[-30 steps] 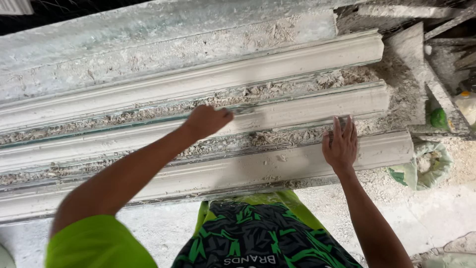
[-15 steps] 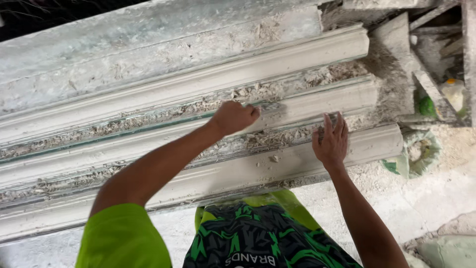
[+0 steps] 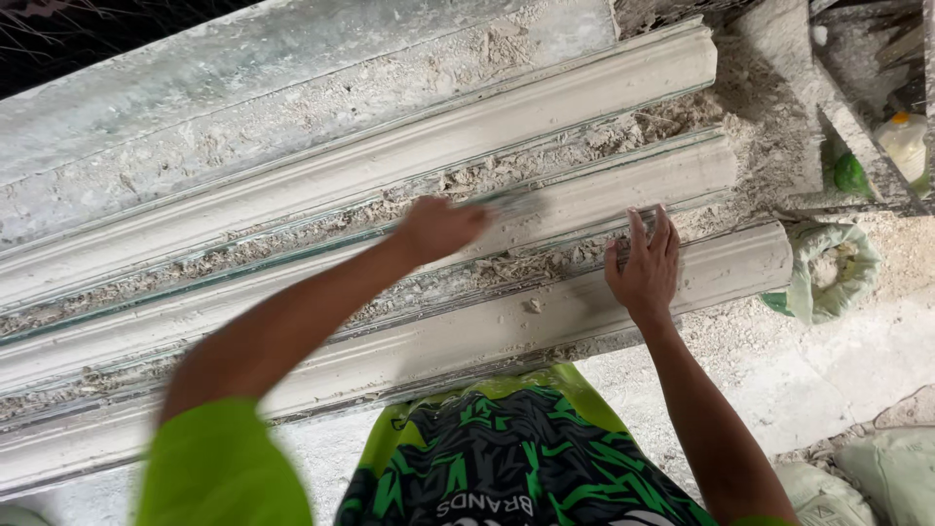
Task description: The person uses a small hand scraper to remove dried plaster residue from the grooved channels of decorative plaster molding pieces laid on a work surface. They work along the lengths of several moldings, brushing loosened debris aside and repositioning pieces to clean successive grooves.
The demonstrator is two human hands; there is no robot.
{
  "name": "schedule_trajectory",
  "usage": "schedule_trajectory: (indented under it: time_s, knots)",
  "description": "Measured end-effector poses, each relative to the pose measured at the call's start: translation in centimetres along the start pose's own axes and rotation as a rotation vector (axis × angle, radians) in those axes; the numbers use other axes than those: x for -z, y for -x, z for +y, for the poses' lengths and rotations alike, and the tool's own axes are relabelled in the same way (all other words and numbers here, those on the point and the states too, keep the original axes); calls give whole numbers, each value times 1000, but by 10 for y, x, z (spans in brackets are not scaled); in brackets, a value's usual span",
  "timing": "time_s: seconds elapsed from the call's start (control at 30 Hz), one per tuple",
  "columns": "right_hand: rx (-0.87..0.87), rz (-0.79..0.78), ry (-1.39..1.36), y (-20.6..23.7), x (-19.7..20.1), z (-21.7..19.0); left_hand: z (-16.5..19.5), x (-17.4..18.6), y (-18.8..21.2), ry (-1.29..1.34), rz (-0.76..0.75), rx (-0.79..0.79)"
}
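Long white plaster mouldings lie side by side, running from lower left up to upper right. On the middle moulding, the left hand sits blurred, fingers curled, grip unclear. Right hand lies flat, fingers together, across the nearest moulding.

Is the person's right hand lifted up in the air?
No, the right hand lies flat, fingers spread, on the nearest white plaster moulding.
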State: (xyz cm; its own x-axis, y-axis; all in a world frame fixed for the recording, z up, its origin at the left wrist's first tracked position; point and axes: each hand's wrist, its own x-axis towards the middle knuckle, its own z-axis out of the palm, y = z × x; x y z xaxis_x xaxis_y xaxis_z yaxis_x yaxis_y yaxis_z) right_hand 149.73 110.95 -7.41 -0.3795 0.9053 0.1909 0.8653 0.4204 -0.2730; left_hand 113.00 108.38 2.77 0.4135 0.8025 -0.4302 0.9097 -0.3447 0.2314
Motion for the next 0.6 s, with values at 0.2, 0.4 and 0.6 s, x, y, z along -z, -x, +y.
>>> schedule_trajectory:
  time_s: [0.2,0.4,0.6]
  knots:
    - [-9,-27,-3,3,3,2,16,-27,-73,-276,397,-190]
    - [-21,-2,29,5,-4,5,-37,-28,42,-442,96,-144]
    - [-62,-41,9,1,-7,5,14,22,-4,-303,124,-173]
